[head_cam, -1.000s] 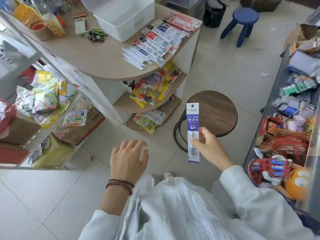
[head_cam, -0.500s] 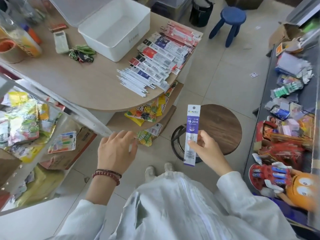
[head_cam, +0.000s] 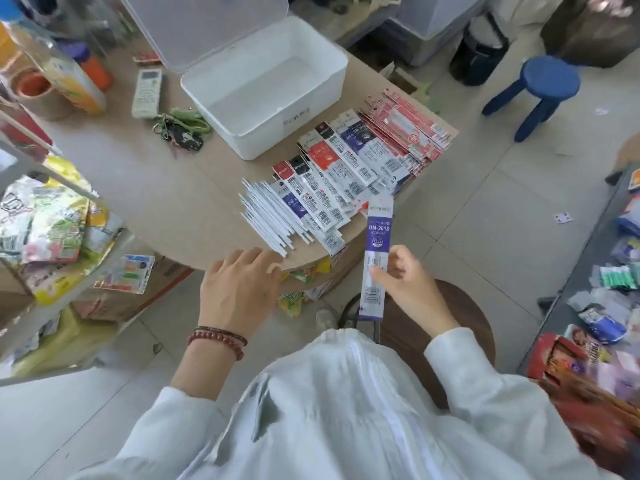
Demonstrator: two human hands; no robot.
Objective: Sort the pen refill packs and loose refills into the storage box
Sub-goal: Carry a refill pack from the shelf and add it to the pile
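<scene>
White plastic storage box (head_cam: 277, 129) sits on the tan surface (head_cam: 138, 174), with its clear lid (head_cam: 207, 26) swung up at the box's far side. Near-right of the box I see a fanned row of refill packs (head_cam: 346, 164) with red, black and purple headers, barcodes up. A stack of red packs (head_cam: 408, 129) closes the row, right of the box. Loose refills (head_cam: 266, 216), a bunch of white sticks, lie nearer me than the box, against the row's near end and close to the surface edge. Right hand (head_cam: 408, 289) pinches a purple refill pack (head_cam: 375, 251) by its lower half, thumb on the front. The pack is upright in the air, off the surface, well short of the box. Left hand (head_cam: 239, 289) holds nothing, fingers loose and slightly bent, tips at the surface edge just beside the loose refills. I can't tell if they touch the edge. Left of the box: a remote (head_cam: 147, 93) and a key bunch (head_cam: 183, 128). Beaded bracelets (head_cam: 218, 337) on the left wrist.
</scene>
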